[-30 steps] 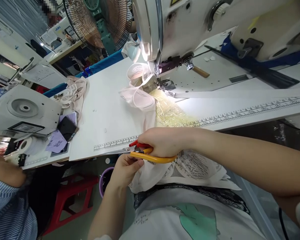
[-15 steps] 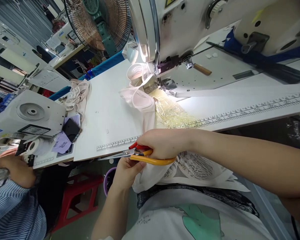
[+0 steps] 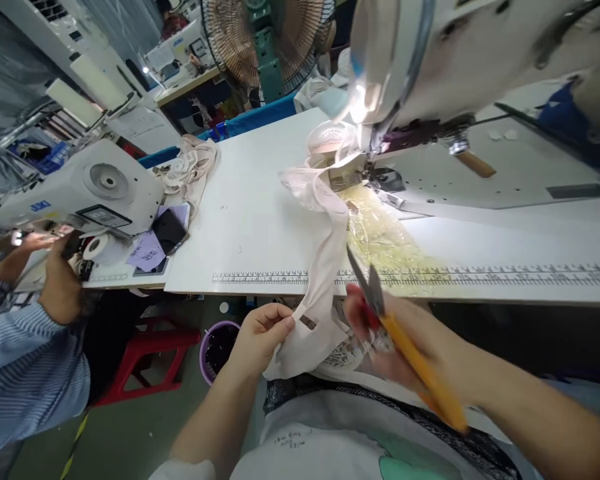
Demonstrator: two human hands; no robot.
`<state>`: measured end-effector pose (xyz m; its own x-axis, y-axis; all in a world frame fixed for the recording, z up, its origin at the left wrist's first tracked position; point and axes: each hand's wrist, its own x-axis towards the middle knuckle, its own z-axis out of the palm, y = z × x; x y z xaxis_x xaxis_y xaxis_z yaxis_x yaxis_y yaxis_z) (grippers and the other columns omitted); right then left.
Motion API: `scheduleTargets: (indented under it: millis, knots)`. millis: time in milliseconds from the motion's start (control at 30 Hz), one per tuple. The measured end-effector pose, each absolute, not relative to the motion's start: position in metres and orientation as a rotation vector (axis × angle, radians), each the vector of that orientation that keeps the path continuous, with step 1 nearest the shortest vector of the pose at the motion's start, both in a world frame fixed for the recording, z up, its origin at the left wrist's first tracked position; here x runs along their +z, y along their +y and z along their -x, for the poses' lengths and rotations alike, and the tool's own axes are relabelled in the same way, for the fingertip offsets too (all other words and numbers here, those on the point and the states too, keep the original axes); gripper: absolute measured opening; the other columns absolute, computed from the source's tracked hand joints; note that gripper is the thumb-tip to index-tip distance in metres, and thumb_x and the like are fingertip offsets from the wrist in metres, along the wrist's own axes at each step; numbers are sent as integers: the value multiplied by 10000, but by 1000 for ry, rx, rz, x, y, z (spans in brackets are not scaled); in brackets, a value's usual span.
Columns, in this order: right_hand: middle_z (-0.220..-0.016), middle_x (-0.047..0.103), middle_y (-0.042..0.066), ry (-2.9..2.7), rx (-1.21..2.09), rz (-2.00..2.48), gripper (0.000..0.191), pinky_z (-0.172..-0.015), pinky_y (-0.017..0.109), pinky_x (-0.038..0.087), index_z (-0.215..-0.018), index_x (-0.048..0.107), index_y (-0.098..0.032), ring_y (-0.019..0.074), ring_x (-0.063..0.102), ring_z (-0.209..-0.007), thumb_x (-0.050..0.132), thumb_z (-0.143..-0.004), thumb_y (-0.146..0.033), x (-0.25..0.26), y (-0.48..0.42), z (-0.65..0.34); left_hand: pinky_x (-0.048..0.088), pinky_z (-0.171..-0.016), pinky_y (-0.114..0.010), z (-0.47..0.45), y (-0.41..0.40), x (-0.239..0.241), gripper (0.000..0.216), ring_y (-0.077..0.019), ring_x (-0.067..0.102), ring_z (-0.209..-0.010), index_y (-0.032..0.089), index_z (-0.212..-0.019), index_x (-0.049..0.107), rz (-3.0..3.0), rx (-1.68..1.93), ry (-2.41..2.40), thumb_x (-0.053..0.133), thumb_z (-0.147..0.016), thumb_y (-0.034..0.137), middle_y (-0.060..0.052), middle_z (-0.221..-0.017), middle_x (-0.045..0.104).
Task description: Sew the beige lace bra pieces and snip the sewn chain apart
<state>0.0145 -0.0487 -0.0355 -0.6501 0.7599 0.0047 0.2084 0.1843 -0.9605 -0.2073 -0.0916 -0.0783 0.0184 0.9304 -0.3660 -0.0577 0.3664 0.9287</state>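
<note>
My left hand (image 3: 265,333) pinches the edge of a pale pink bra (image 3: 325,260) over my lap. A small brown rectangle shows on the cloth beside my fingertips. From there the bra runs up over the table edge to the needle area of a sewing machine (image 3: 410,140). My right hand (image 3: 405,340), blurred, grips scissors (image 3: 400,340) with orange and red handles, blades parted and pointing up toward the table. White lace (image 3: 343,353) lies on my lap, partly hidden by my right hand. Crinkled yellowish film (image 3: 380,233) lies below the needle.
A printed ruler (image 3: 265,277) runs along the front of the white table (image 3: 250,200). At left are another sewing machine (image 3: 100,187), a phone (image 3: 169,231) and a co-worker's sleeve (image 3: 25,360). A purple bin (image 3: 203,360) and red stool (image 3: 153,350) stand below; a fan (image 3: 267,47) is behind.
The scissors have swung from beside my left hand to the right, and their blades now point up. My left hand still pinches cloth. The view has shifted left.
</note>
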Motion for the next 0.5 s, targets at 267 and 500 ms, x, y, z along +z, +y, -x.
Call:
scheduleTargets:
  millis: [267,500]
  knots:
    - [-684,506,6,-2317,1694,1029,323,-526,260,380,-737,464,-203,147,449,-570,450,-841,-508,-96,-93,-37,328,-543,-200,200,-90,-69,276,-88,441,-553,127,-637,620,-862,968,1284,736,-631,378,-1,-599,550]
    - [-652,441,-18,-2413,1664,1026,361,-513,256,311,-707,349,-210,127,372,-549,370,-864,-535,-88,-84,-18,329,-534,-199,196,-92,-66,263,-82,429,-537,127,-619,586,-888,921,1271,703,-656,359,5,-585,541]
